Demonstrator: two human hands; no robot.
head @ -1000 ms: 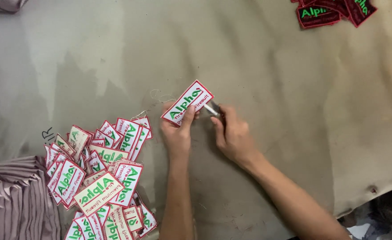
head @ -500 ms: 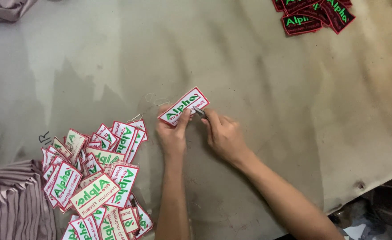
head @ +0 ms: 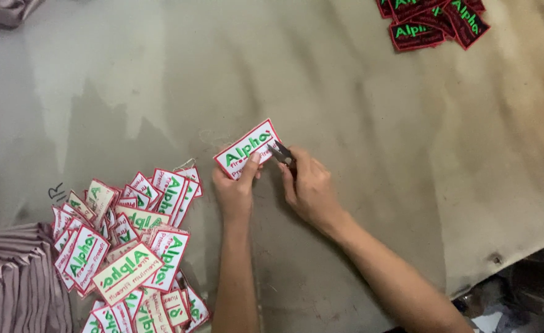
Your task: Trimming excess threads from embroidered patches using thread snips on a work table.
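Grey, stained worktop point(head: 358, 105) fills the view, with worn pale streaks at upper left.

Step in hand, as judged: trimming a single patch. Left hand point(head: 236, 188) has its grip clamped on the lower left corner of a white patch point(head: 247, 148) with red border and green lettering, thumb on top, the patch tilted up to the right. Right hand point(head: 309, 188) has its grip closed around small dark thread snips point(head: 280, 152), blades pointing at the patch's right edge, just beside the left thumb. Whether the blades touch the border cannot be told (tips too small and dark).

Next move, as judged: it calls for a steady patch and the blade tips set close along the red border without nicking it; the left grip would need to turn the patch to present each edge.

Counts:
- held patch: one.
- snips: one.
- white patches in a loose heap point(head: 130, 246), below and left of the left grip: over twenty visible, overlapping, exact count not possible.
- dark patches point(head: 429, 21) with red border, well up and right of the right grip: at least four, partly cut by the frame.
- pinkish folded cloth point(head: 16, 283) left of the heap: one; another bit of cloth point(head: 4, 9) at top left corner.
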